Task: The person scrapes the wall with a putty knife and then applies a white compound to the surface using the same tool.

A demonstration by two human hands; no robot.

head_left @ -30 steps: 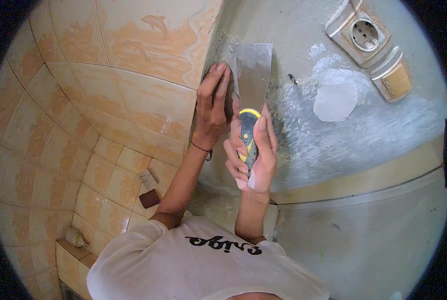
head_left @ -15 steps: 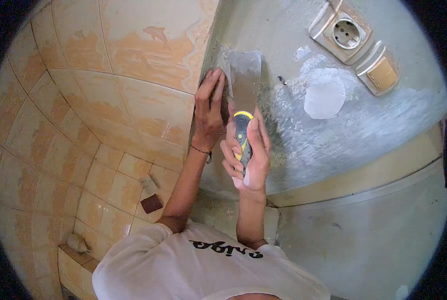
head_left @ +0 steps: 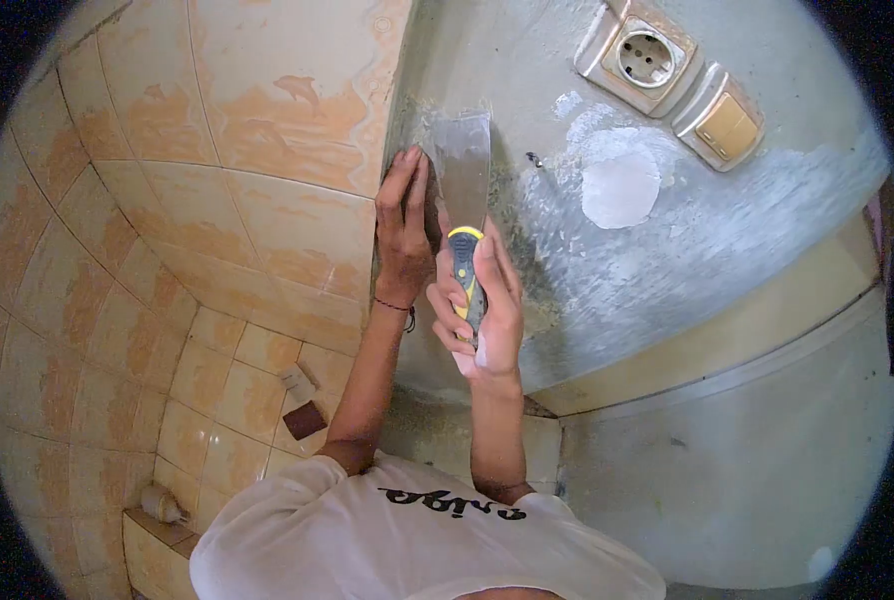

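In my right hand (head_left: pixel 492 310) is a putty knife (head_left: pixel 465 170), gripped by its grey and yellow handle with the fingers wrapped round it. Its wide metal blade points up the grey wall (head_left: pixel 527 60) and lies at or very close to the surface, near the edge of the tiling. Just left of the blade, my left hand (head_left: pixel 404 235) rests along the border between tile and wall, fingers stretched out. A dark cord bracelet circles that wrist. Right of the knife, a white patch of filler (head_left: pixel 620 190) marks the wall.
A power socket (head_left: pixel 649 58) and a light switch (head_left: pixel 722 120) sit at the upper right. Dolphin-patterned tiles (head_left: pixel 277 110) cover the left side. On a tiled surface below lie a dark red-brown square piece (head_left: pixel 306 420) and a pale block (head_left: pixel 297 380).
The whole view has shifted a little, so wall and hands appear further left. The grip on the putty knife is unchanged, and the left hand stays by the tile edge.
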